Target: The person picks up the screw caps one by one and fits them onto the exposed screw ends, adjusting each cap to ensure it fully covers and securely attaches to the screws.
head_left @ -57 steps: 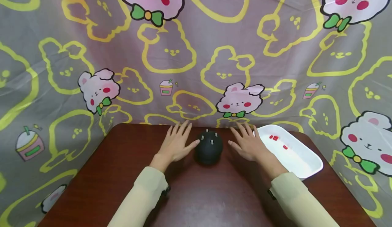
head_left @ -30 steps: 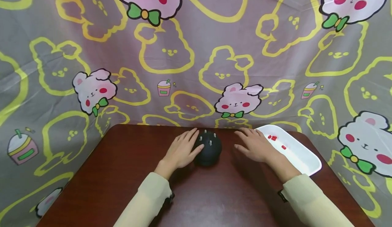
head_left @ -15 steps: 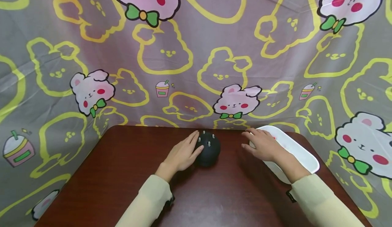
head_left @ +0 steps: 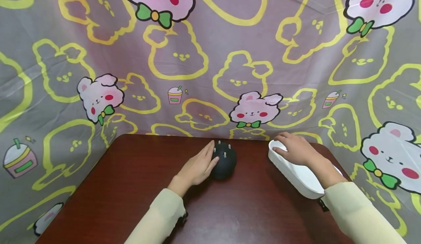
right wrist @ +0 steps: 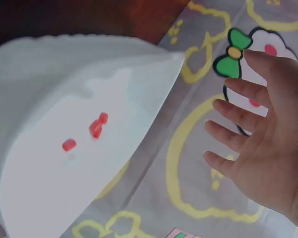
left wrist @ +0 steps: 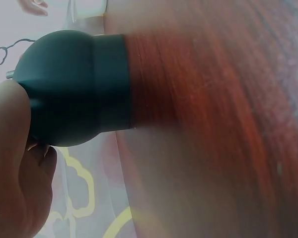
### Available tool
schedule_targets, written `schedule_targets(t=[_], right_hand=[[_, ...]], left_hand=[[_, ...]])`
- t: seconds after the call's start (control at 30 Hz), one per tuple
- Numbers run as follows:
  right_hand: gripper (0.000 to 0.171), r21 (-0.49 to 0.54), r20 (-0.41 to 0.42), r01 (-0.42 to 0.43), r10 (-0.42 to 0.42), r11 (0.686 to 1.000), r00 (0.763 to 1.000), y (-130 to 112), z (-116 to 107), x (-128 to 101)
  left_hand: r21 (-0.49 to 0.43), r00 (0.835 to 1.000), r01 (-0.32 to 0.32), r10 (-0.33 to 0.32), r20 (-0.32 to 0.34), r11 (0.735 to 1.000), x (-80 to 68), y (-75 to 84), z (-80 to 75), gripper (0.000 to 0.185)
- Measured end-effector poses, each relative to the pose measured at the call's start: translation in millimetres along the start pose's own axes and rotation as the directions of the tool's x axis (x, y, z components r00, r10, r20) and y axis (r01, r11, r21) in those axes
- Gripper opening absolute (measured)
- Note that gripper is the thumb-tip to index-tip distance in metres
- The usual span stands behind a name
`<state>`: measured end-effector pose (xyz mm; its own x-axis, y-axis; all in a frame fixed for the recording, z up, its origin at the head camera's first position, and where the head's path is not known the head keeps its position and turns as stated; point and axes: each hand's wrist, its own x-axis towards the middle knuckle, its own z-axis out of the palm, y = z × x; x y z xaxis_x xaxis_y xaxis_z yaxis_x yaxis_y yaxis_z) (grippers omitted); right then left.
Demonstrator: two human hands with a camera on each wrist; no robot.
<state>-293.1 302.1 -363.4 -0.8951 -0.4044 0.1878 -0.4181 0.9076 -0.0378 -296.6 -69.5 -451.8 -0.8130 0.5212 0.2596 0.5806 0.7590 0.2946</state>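
bare table (head_left: 138, 185) left, tray (head_left: 296, 176) right

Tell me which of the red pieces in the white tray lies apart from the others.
The lone red piece at lower left in the right wrist view lies apart in the white tray; the other red pieces lie bunched together, touching.

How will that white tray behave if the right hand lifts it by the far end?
The tray looks thin-walled, with a wavy rim in the right wrist view, so probably light and a bit flexible. The red pieces lie loose on its smooth floor and would likely slide if it tilts. The right hand is over its far end.
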Motion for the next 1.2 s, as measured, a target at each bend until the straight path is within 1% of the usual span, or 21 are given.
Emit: schedule_targets(t=[0.17,0.3,0.5,0.67,0.8,0.93,1.03,1.2], right_hand=[[0.040,-0.004,0.006,-0.006,0.006,1.000,1.000,15.1,-4.6,-0.3],[0.038,0.005,0.017,-0.009,0.008,1.000,1.000,27.9,-3.9,0.1],[0.040,0.048,0.081,-0.046,0.042,0.998,0.996,50.5,4.8,4.1],[0.038,0.111,0.147,-0.052,0.035,0.992,0.988,66.9,10.5,7.4],[0.034,0.125,0.215,-0.074,0.045,0.989,0.976,76.4,12.7,11.0],[0.033,0.096,0.279,-0.131,0.100,0.987,0.955,82.2,15.6,10.5],[0.033,0.080,0.315,-0.174,0.141,0.981,0.939,84.3,16.9,9.0],[0.033,0.082,0.361,-0.218,0.175,0.972,0.916,86.8,17.4,9.4]], left_hand=[[0.001,1.000,-0.002,0.002,-0.003,1.000,-0.2,-0.1,1.2,0.073],[0.008,1.000,0.004,-0.004,0.005,1.000,-0.2,0.1,0.8,0.072],[0.007,1.000,0.003,-0.003,0.002,1.000,-0.1,0.5,0.4,0.071],[0.004,1.000,0.010,-0.010,0.002,1.000,0.7,1.2,-0.1,0.071],[0.002,1.000,0.014,-0.014,0.003,1.000,1.1,1.0,-1.2,0.071],[-0.003,1.000,0.017,-0.017,0.015,1.000,0.9,2.0,-2.4,0.071],[-0.005,1.000,0.015,-0.015,0.017,1.000,0.8,2.5,-2.8,0.071],[0.000,1.000,0.014,-0.014,0.009,1.000,1.1,2.4,-2.0,0.071]])
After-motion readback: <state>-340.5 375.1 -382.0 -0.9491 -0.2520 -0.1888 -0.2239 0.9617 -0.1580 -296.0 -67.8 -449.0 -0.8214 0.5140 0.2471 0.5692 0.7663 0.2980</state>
